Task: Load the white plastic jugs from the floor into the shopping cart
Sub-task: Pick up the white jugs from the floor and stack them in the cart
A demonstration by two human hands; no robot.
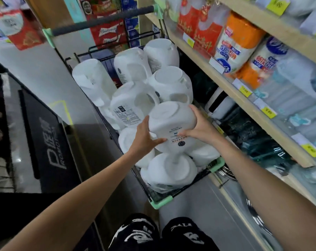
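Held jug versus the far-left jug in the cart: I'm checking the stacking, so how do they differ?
The held jug is gripped by the left hand and right hand, neck down over the near pile; the far-left jug leans untouched at the cart's side. The held jug shows a printed label; the far-left jug looks mostly plain. Both are white plastic.

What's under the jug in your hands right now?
Under the held jug, gripped by the left hand and right hand, more white jugs fill the near end of the cart. The cart floor beneath them is covered.
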